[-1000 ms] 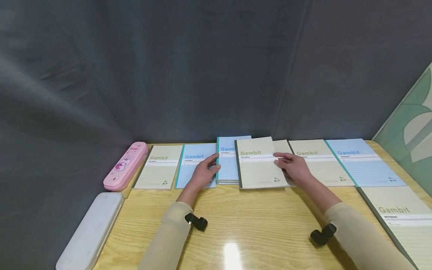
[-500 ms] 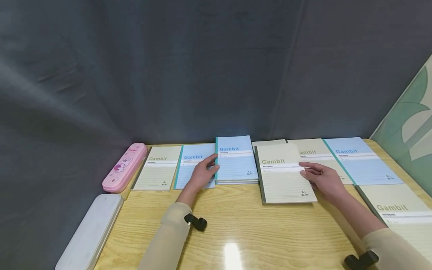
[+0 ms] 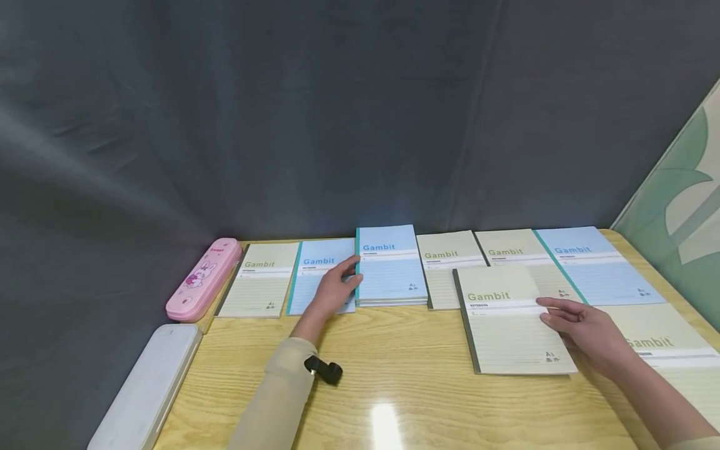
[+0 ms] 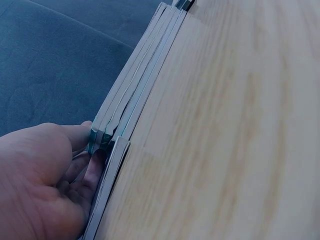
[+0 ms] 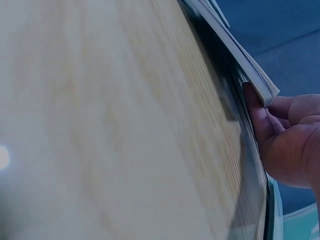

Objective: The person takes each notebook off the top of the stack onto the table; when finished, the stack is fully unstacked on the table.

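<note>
My right hand (image 3: pixel 590 337) pinches the right edge of a cream notebook (image 3: pixel 506 337) with a dark spine. In the right wrist view this notebook (image 5: pixel 245 62) is raised off the table, thumb and fingers on either side of its edge. My left hand (image 3: pixel 332 287) rests its fingertips against the teal spine of a blue notebook stack (image 3: pixel 390 275). The left wrist view shows the stack's layered edges (image 4: pixel 137 75), with the left hand (image 4: pixel 45 175) at its corner and over the neighbouring blue notebook (image 3: pixel 315 294).
Cream notebooks lie at the far left (image 3: pixel 259 287) and behind the held one (image 3: pixel 450 247). A blue notebook (image 3: pixel 602 275) is at the back right, another cream notebook (image 3: pixel 675 375) in front of it. A pink pencil case (image 3: pixel 202 281) and a white case (image 3: pixel 149 381) line the left edge.
My right hand has drawn the cream notebook rightward and toward me, off the blue stack and past the cream notebook beside it. My left hand has stayed at the stack's spine.
</note>
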Available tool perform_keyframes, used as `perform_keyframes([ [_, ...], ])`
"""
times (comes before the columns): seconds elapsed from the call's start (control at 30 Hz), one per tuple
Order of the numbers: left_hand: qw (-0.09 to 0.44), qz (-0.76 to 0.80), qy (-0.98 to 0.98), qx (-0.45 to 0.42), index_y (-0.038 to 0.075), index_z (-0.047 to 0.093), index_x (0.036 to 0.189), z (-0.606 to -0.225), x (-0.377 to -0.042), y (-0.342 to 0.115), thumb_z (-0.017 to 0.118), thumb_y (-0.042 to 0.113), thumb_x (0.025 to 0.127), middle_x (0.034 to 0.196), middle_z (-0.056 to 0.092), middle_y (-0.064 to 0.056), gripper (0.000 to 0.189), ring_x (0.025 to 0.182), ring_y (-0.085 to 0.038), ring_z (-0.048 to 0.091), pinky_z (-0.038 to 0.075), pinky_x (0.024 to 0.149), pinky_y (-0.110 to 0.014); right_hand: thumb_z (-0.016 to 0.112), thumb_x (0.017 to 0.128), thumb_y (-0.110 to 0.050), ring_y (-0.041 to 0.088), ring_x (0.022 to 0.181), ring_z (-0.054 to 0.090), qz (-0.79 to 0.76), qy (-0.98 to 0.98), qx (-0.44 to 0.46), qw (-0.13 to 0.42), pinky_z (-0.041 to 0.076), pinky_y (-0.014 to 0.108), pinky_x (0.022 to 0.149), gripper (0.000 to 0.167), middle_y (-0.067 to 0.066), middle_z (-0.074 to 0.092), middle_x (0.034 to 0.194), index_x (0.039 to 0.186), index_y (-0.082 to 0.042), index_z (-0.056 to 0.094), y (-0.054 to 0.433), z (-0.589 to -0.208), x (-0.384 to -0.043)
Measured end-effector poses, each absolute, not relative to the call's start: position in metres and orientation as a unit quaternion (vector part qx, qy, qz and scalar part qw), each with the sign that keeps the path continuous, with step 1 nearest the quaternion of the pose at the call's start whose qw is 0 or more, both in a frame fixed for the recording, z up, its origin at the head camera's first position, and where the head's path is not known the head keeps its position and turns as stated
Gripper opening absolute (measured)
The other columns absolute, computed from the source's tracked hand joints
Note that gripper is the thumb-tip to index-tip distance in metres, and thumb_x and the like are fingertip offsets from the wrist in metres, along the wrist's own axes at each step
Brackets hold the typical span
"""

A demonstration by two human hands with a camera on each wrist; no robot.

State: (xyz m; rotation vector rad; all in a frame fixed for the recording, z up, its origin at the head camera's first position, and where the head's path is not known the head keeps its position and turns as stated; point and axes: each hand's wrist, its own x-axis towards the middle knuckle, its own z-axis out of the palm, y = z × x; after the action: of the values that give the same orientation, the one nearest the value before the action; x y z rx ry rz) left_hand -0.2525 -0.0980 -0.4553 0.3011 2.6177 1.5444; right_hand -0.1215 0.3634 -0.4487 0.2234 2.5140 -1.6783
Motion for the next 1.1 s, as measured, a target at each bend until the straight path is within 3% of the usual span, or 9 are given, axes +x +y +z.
perform_keyframes([
  [0.27,0.042,0.504,0.857,0.101,0.021,0.05,0.152,-0.456,-0.253,-0.099,0.061,0.022,0.104,0.149,0.052,-0.008,0.049,0.135,-0.028,0.05,0.042,0.108,-0.048,0.069,0.099,-0.03,-0.004,0.092,0.063,-0.529,0.841,0.077,0.085,0.058,0.026,0.076,0.04,0.023,0.064,0.128,0.133,-0.009,0.066,0.386,-0.446,-0.098],
  [0.57,0.041,0.504,0.857,0.098,0.02,0.051,0.151,-0.45,-0.251,-0.098,0.062,0.022,0.104,0.148,0.053,-0.009,0.049,0.135,-0.028,0.05,0.04,0.11,-0.047,0.066,0.101,-0.032,-0.001,0.09,0.063,-0.52,0.843,0.095,0.1,0.058,0.031,0.074,0.03,0.017,0.066,0.125,0.128,-0.022,0.069,0.407,-0.448,-0.078],
  [0.67,0.041,0.5,0.859,0.1,0.021,0.051,0.151,-0.452,-0.252,-0.099,0.061,0.022,0.104,0.15,0.051,-0.008,0.048,0.135,-0.028,0.05,0.041,0.11,-0.047,0.065,0.102,-0.031,-0.005,0.09,0.06,-0.506,0.851,0.092,0.102,0.058,0.03,0.073,0.031,0.023,0.064,0.127,0.13,-0.02,0.068,0.413,-0.447,-0.073],
  [0.8,0.042,0.5,0.859,0.104,0.021,0.05,0.152,-0.454,-0.252,-0.101,0.06,0.023,0.105,0.152,0.049,-0.006,0.048,0.135,-0.028,0.049,0.044,0.107,-0.047,0.063,0.103,-0.031,-0.013,0.091,0.055,-0.488,0.862,0.087,0.109,0.058,0.029,0.075,0.041,0.032,0.057,0.134,0.136,-0.008,0.064,0.421,-0.443,-0.069],
  [0.97,0.046,0.504,0.856,0.103,0.021,0.05,0.152,-0.455,-0.253,-0.102,0.06,0.023,0.104,0.153,0.047,-0.004,0.049,0.136,-0.027,0.049,0.045,0.105,-0.047,0.065,0.101,-0.034,-0.007,0.089,0.059,-0.49,0.857,0.106,0.121,0.059,0.041,0.078,0.035,0.031,0.059,0.132,0.131,-0.016,0.068,0.43,-0.443,-0.064],
  [1.1,0.046,0.504,0.856,0.103,0.021,0.05,0.152,-0.454,-0.252,-0.101,0.06,0.023,0.105,0.153,0.048,-0.004,0.049,0.136,-0.027,0.049,0.045,0.105,-0.046,0.064,0.102,-0.034,-0.005,0.088,0.06,-0.498,0.849,0.119,0.13,0.059,0.043,0.079,0.021,0.029,0.061,0.129,0.122,-0.031,0.07,0.436,-0.444,-0.06],
])
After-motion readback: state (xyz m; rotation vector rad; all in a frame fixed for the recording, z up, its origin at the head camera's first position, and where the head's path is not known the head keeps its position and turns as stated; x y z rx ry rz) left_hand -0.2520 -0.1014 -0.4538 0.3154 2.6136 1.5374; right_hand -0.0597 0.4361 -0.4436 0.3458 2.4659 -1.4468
